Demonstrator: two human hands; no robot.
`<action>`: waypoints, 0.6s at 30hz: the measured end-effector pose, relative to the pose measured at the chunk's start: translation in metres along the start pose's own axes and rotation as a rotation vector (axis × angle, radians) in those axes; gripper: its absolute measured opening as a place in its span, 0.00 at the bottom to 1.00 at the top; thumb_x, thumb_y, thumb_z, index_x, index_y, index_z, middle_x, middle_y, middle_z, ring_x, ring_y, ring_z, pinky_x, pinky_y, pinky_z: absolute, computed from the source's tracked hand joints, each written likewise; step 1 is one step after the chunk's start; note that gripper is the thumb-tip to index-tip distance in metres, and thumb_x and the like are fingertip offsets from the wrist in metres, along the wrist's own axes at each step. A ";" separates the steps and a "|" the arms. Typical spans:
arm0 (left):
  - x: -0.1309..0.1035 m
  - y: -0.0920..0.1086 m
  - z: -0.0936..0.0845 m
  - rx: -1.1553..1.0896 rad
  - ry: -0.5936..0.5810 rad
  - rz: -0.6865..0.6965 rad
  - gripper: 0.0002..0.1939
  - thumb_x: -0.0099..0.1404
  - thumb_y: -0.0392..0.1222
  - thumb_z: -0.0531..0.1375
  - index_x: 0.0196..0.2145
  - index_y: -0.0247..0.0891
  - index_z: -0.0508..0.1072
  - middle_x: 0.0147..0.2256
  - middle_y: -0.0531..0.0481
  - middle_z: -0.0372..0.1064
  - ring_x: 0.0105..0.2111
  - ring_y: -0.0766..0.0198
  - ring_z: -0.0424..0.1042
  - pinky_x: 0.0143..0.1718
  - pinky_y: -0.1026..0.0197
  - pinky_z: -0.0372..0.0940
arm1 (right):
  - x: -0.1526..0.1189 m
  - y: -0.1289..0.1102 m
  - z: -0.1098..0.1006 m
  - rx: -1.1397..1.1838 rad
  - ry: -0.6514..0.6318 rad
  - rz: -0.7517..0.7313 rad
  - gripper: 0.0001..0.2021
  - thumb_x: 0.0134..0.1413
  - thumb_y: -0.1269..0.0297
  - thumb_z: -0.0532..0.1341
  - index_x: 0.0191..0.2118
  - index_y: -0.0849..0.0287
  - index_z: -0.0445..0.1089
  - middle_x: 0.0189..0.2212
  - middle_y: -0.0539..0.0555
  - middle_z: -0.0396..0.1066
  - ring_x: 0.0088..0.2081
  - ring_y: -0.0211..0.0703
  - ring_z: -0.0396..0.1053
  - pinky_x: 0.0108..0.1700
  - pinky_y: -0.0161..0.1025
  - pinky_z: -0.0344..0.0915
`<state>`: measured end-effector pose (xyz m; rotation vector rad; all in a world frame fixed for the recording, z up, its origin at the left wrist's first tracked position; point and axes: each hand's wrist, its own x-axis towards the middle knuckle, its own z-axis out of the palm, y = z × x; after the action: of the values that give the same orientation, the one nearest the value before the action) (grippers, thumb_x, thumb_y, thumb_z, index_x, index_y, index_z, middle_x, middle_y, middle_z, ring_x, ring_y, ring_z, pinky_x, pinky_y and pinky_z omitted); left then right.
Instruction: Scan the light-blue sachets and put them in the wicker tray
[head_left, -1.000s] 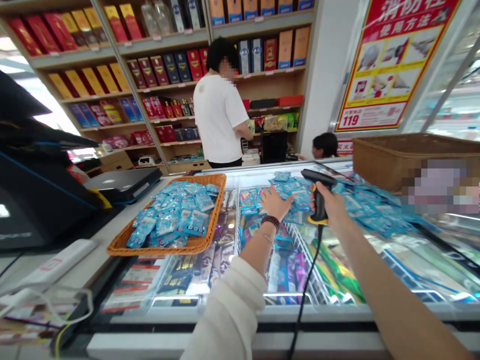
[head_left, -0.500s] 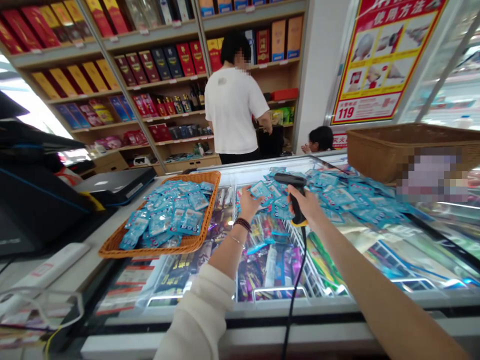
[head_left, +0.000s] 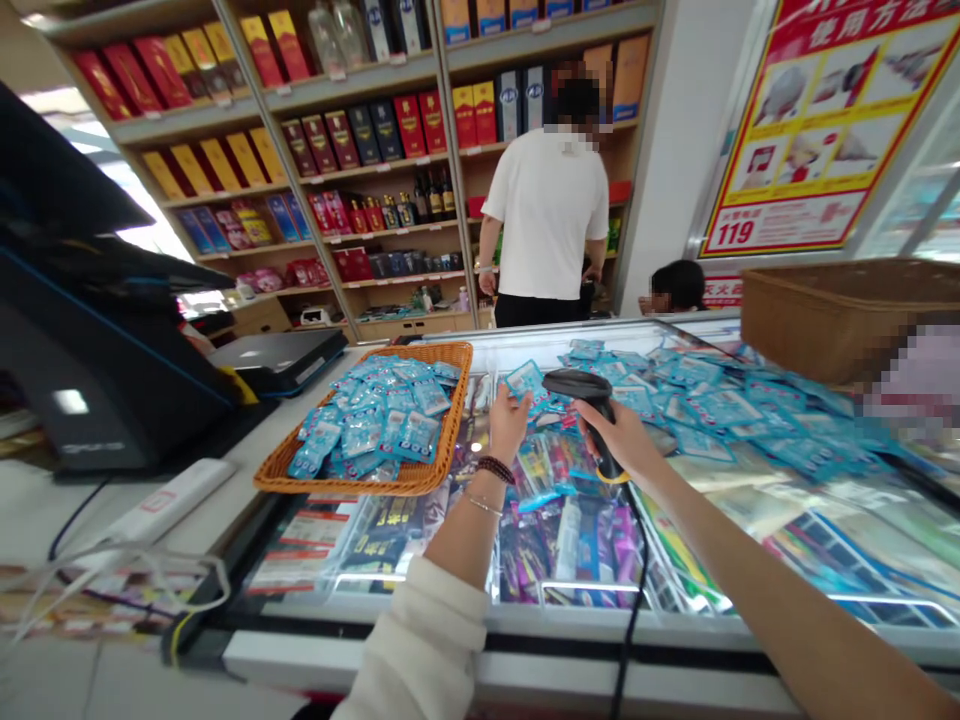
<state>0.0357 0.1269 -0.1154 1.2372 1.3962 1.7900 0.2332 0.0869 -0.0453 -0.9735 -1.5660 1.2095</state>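
Note:
My left hand point(head_left: 511, 422) pinches a small blue packet point(head_left: 525, 380), raised over the glass top. My right hand point(head_left: 616, 435) is wrapped round the handle of a black barcode scanner point(head_left: 577, 384), whose head points left towards that packet. A black cord point(head_left: 634, 600) hangs from the scanner's handle. Many loose blue packets point(head_left: 720, 405) lie spread on the glass behind and to the right of my hands. To the left, an orange wicker basket point(head_left: 453, 430) holds a heap of the same blue packets point(head_left: 382, 410).
Beneath the hands is a glass-topped freezer point(head_left: 555, 590) with wrapped goods inside. A brown basket point(head_left: 825, 300) stands at the back right. A black screen unit point(head_left: 90, 330) and a scale point(head_left: 281, 358) are on the left. Behind the freezer, a person in a white shirt point(head_left: 551, 220) faces shelves.
The view has swung left, so things appear further right. Both hands keep hold of the packet and scanner. The person in white has turned and moved right along the shelves.

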 end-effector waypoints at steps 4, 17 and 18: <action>-0.003 0.007 0.002 0.186 -0.014 0.010 0.07 0.64 0.38 0.68 0.39 0.39 0.74 0.28 0.54 0.73 0.28 0.64 0.74 0.34 0.63 0.70 | -0.001 -0.002 0.001 -0.059 -0.015 -0.019 0.26 0.50 0.33 0.67 0.25 0.53 0.64 0.12 0.48 0.65 0.13 0.39 0.61 0.19 0.37 0.59; -0.008 0.026 0.002 0.357 -0.025 0.042 0.07 0.63 0.30 0.66 0.36 0.39 0.74 0.32 0.52 0.75 0.29 0.63 0.73 0.36 0.62 0.68 | -0.004 -0.001 0.002 -0.187 -0.072 -0.045 0.24 0.56 0.37 0.63 0.25 0.52 0.64 0.11 0.48 0.65 0.13 0.38 0.61 0.20 0.37 0.58; -0.008 0.026 0.002 0.354 -0.024 0.042 0.07 0.63 0.30 0.65 0.36 0.39 0.74 0.32 0.52 0.75 0.30 0.63 0.73 0.36 0.62 0.68 | -0.005 -0.002 0.002 -0.184 -0.075 -0.040 0.24 0.55 0.37 0.63 0.25 0.52 0.64 0.10 0.48 0.65 0.13 0.38 0.61 0.20 0.37 0.58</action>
<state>0.0441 0.1128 -0.0940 1.4683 1.7377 1.5917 0.2321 0.0815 -0.0449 -1.0180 -1.7723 1.0994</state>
